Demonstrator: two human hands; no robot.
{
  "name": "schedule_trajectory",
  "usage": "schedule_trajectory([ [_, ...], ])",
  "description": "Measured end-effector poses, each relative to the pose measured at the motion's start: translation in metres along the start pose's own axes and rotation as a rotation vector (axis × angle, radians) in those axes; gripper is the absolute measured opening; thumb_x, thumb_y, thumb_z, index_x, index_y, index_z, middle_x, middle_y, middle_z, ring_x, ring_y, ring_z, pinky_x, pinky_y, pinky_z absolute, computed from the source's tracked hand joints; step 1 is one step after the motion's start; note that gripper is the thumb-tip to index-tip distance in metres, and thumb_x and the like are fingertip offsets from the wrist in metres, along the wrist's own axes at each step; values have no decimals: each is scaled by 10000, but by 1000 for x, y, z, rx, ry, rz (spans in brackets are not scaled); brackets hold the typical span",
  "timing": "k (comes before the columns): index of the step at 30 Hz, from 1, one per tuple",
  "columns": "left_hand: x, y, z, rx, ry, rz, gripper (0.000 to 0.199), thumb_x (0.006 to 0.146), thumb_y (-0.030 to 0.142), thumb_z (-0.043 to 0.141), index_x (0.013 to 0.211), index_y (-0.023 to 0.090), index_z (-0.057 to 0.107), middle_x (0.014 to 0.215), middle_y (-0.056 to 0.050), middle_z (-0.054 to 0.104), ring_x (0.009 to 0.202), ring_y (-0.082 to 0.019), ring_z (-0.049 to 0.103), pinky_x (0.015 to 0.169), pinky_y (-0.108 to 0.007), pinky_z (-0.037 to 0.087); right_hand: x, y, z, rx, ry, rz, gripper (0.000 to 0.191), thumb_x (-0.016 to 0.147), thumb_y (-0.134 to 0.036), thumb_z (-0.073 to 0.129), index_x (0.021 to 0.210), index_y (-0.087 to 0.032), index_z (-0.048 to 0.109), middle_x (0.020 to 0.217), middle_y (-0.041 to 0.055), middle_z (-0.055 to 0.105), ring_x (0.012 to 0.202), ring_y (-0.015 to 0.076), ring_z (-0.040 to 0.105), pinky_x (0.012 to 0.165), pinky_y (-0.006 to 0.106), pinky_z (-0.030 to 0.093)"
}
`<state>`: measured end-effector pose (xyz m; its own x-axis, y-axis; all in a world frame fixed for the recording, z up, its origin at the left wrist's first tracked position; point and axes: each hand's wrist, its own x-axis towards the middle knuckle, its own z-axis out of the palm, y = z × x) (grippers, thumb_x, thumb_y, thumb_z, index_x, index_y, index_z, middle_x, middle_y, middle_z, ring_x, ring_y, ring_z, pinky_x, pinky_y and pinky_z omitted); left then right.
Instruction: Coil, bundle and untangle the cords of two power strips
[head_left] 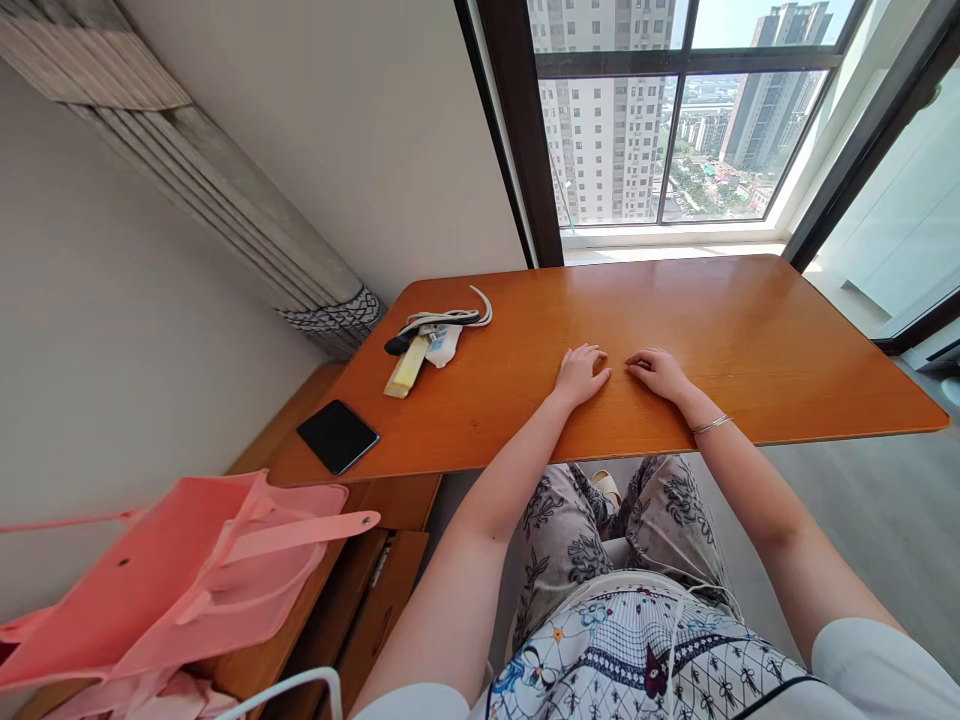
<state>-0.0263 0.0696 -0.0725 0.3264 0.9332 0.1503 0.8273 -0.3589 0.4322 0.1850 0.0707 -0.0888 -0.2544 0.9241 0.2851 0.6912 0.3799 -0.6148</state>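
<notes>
My left hand point(582, 374) rests on the orange-brown wooden table point(510, 420), palm down, fingers loosely spread and nothing in it. To its right, my right hand point(658, 373) lies on the same tabletop, with a bracelet at the wrist; its fingers are slightly curled and apart, holding nothing. A small gap separates the two hands. At the table's left are a yellow packet point(409, 367), a white packet point(444, 344) and a bundled white cable point(480, 312) with a dark item. A black tablet or phone point(337, 437) lies flat near the left front corner.
A pink bag point(195, 570) stands open at the lower left, beside wooden drawers point(382, 600). Behind the table are a window point(675, 140) and a wall. A gathered curtain point(247, 220) hangs at the left. The person's legs are under the table's front edge.
</notes>
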Motion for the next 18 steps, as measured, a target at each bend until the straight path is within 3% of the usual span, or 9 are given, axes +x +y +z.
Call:
schedule_trajectory([
  [18, -1, -3, 1, -4, -7, 6, 350, 924, 328, 593, 1238, 201, 679, 1509, -113, 575, 1473, -282, 445, 1269, -504, 251, -2, 3, 3, -43, -17, -38, 138, 911, -277, 650, 962, -252, 776, 1028, 71, 776, 1041, 259, 665, 1000, 434, 485],
])
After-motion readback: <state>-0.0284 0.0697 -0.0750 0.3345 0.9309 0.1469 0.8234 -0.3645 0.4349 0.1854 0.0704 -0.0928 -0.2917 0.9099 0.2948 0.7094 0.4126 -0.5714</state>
